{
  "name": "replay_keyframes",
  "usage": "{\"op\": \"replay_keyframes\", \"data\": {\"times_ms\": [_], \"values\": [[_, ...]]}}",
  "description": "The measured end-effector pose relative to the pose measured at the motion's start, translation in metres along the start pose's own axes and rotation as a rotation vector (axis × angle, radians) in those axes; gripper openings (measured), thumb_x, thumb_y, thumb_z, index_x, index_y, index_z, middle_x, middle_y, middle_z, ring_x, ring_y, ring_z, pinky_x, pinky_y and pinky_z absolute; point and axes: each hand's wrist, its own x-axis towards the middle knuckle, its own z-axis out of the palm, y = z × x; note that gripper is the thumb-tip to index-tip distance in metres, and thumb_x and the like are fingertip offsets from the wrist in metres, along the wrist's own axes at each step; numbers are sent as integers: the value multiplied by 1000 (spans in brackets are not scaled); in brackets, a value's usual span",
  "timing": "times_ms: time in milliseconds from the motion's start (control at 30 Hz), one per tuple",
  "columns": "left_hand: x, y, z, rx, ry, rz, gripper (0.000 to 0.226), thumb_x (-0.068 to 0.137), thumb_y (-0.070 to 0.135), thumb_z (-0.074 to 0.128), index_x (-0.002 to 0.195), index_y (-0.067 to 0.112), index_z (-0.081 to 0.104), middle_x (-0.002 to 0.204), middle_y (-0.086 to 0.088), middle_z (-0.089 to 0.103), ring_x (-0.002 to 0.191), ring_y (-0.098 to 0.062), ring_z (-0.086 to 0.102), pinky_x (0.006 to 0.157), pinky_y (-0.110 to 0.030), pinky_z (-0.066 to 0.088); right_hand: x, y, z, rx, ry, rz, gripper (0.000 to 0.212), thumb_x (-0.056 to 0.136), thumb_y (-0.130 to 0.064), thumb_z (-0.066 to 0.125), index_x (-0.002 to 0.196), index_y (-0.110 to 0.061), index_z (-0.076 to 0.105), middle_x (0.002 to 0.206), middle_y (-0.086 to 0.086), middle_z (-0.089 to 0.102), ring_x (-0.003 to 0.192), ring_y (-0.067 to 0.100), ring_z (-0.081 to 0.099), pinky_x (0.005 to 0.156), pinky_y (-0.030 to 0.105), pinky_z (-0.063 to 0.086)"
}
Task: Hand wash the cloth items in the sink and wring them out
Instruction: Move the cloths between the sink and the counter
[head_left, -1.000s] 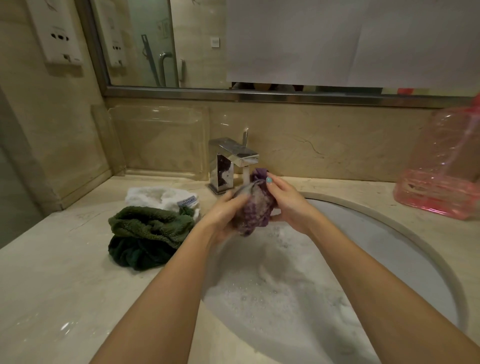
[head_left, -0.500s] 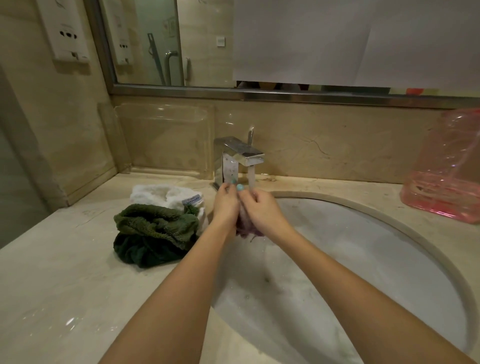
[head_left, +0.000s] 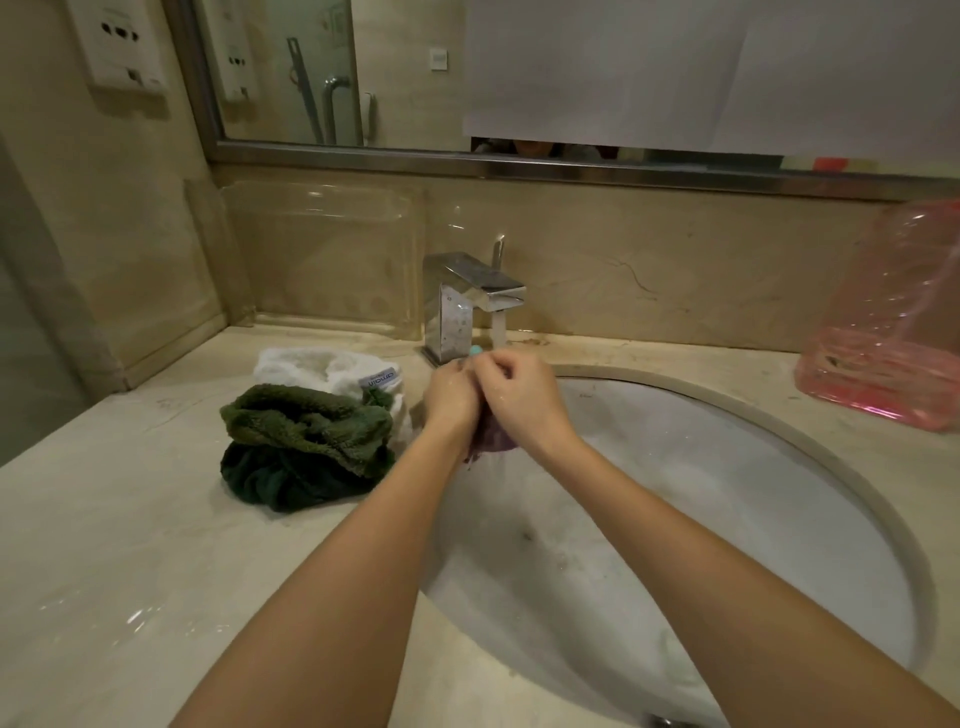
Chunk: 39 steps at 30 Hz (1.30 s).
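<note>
The marble counter (head_left: 130, 545) spreads under me, with the oval sink (head_left: 779, 415) sunk into it. A pink plastic jug (head_left: 888, 338) stands far right. Left of the sink, a green cloth (head_left: 306, 441) lies bunched against a white towel (head_left: 322, 366). Below the running faucet (head_left: 462, 306), my left hand (head_left: 452, 397) and right hand (head_left: 519, 395) press together, both squeezing a purple cloth (head_left: 493, 441) over the basin's back-left edge

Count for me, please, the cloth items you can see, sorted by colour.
Purple cloth: 1, gripped by left hand and right hand
Green cloth heap: 1, possibly two pieces
White towel: 1
Total: 3
</note>
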Motion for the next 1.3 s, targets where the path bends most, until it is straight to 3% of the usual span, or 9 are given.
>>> {"op": "replay_keyframes", "data": {"times_ms": [100,200,467,567,700,867,1067,1233,1300], "values": [[-12,7,7,22,-118,7,31,102,34,43,90,14,64,70,-9,63,63,-25,62,45,-27,46,11,6,-13,18,113,104,44,99,-18,41,55,-14,46,58,1,50,58,16,45,56,32,32],[-19,14,10,-38,-141,78,25,101,31,46,92,17,64,90,-6,68,90,-24,66,69,-31,54,23,22,-21,-131,143,183,50,105,-32,31,76,-5,61,83,13,64,80,28,56,68,33,36],[2,7,-14,-49,51,143,36,106,32,34,126,12,57,123,-14,62,117,-30,58,101,-50,48,19,58,-64,381,-418,452,32,95,-23,60,111,5,66,103,16,69,93,25,65,82,33,53],[10,5,-14,-115,75,133,39,106,31,36,130,8,56,126,-17,62,117,-32,59,100,-50,49,16,61,-64,343,-377,422,26,100,-30,51,100,-9,66,101,10,67,96,25,62,86,39,49],[12,3,-13,-178,-7,108,32,105,31,38,110,16,65,115,-13,69,108,-30,65,97,-50,51,20,42,-52,703,-230,397,24,106,-27,36,113,-22,59,111,5,70,97,22,68,76,40,57],[2,8,-1,-235,-50,-8,34,103,33,34,105,14,62,112,-15,67,104,-32,65,94,-47,51,17,21,-27,407,-71,290,23,106,-29,35,98,-22,56,76,3,64,45,9,58,35,22,44],[13,-1,2,27,54,82,23,103,36,34,98,19,50,102,-13,61,97,-35,63,88,-55,53,2,4,-2,182,-174,258,45,103,-42,37,77,-12,59,54,5,57,43,13,56,40,18,40],[-17,8,17,21,-57,154,37,102,36,43,75,16,59,65,-9,61,61,-26,60,59,-38,54,28,14,-5,259,79,477,50,102,-44,35,78,-9,62,75,16,66,72,34,66,67,52,57],[-23,6,24,66,-86,210,41,101,36,47,66,18,58,54,-4,56,57,-25,56,60,-43,52,27,18,-8,267,171,433,47,104,-36,33,75,-9,58,79,16,64,76,33,64,66,42,54]]}}
